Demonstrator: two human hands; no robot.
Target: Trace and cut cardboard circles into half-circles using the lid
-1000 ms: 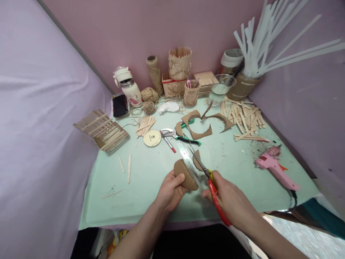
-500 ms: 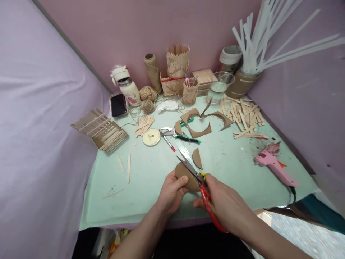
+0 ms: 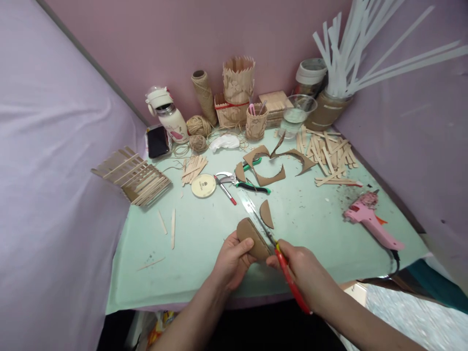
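Note:
My left hand (image 3: 234, 258) pinches a rounded piece of brown cardboard (image 3: 254, 240), thumb on top. My right hand (image 3: 305, 273) is wrapped round the red handles of a pair of scissors (image 3: 292, 282); the blades lie along the cardboard's straight right edge and look closed. Just beyond them, a cut-off cardboard segment (image 3: 266, 214) rests on the table beside a clear ruler (image 3: 246, 201). Farther back are green-handled pruning shears (image 3: 252, 186), a red-capped pen (image 3: 225, 191), a round cream lid (image 3: 204, 185) and cardboard offcuts (image 3: 270, 179).
A pink glue gun (image 3: 373, 222) lies at the right, its cord over the edge. Loose wooden sticks (image 3: 331, 156) are heaped behind it. At the left stands a stick-built frame (image 3: 137, 178). Along the back are a bottle (image 3: 170, 117), twine (image 3: 204, 95) and a cup of water (image 3: 294, 119).
The scissor blades, open across the cardboard before, have come together at its edge. My right hand has shifted slightly, and the cardboard now shows a straight right side.

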